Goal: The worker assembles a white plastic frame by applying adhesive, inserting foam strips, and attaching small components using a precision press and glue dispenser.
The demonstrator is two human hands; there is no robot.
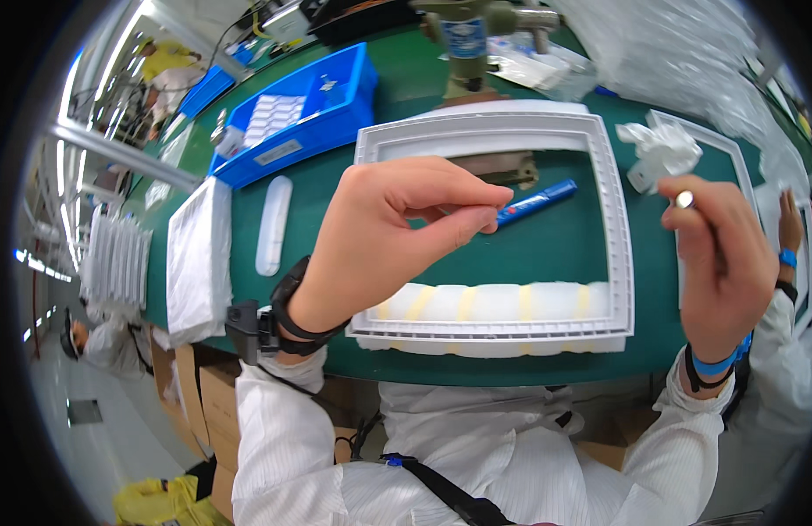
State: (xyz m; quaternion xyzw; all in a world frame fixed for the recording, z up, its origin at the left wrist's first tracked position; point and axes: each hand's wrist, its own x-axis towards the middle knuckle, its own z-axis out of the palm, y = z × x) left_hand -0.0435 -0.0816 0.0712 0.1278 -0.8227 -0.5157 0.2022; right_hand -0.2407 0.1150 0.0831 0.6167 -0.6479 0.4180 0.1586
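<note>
A white rectangular plastic frame (618,254) lies in front of me on the green table. Over its left side hangs my left hand (397,206), thumb and forefinger pinched together; whatever is between them is hidden or too small to make out. Just beyond those fingertips, within the frame's opening, rests a blue marker pen (537,203). My right hand (726,254) is raised to the right of the frame, its fingers closed round a small object with a shiny silver round end (684,200). Under the frame's near edge runs a white padded roll with yellow bands (494,303).
A blue bin (292,114) with white parts stands at the far left. Nearer are a white wrapped block (198,263) and a pale oblong strip (274,226). A green metal stand (467,70) rises behind the frame. Crumpled white wrapping (662,153) and a co-worker's hand (790,223) are on the right.
</note>
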